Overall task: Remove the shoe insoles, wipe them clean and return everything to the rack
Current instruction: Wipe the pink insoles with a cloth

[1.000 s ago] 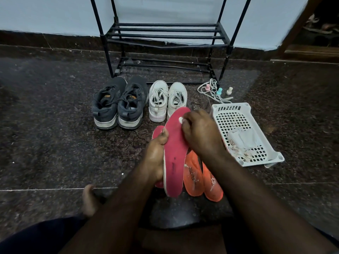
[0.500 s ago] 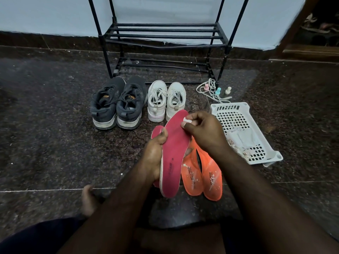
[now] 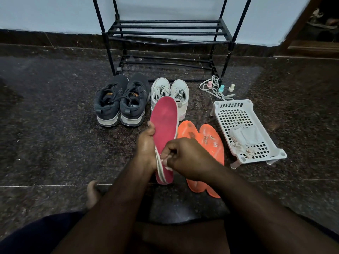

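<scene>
Pink insole up off the floor, wipe pinched low at its heel

Left hand has its grip curled round the pink insole from the left edge, thumb up against the face, holding it tilted with the toe end away towards the white shoes. Right hand is low, near the heel end, fingers clamped together on a small white wipe pressed against the insole. The insole's face is deep pink and a bit scuffed, and its pale edge shows near the heel. Just to the right, two orange insoles lie side by side on the dark floor, flecked with white bits. Dark shoes sit left of the white pair, in front of the black rack. White basket lies at right with crumpled wipes in it.
</scene>
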`<action>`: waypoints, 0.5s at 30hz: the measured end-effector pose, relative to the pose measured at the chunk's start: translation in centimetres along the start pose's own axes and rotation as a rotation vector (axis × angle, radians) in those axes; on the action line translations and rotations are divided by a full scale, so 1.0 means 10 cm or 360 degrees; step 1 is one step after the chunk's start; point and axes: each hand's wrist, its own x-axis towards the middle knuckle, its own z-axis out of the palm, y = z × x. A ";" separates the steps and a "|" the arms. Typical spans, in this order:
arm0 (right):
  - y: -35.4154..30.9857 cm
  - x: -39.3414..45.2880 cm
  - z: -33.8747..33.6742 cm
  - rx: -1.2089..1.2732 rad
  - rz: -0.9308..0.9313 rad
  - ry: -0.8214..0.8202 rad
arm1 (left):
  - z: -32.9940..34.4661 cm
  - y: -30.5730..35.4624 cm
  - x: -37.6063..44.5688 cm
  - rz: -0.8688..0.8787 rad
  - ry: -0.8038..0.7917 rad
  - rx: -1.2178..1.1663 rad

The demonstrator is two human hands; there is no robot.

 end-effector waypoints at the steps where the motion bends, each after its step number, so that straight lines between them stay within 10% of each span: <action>1: 0.00 -0.01 0.01 0.0116 0.0022 -0.0093 | -0.02 0.03 0.03 0.0003 0.0021 -0.0029; 8: 0.22 0.04 -0.23 0.0884 0.0282 -0.0021 | -0.26 0.41 0.01 0.0005 0.0021 -0.0017; 15: 0.46 0.10 -0.12 0.0682 0.0394 -0.0096 | -0.78 0.56 0.21 -0.0115 0.0403 0.0418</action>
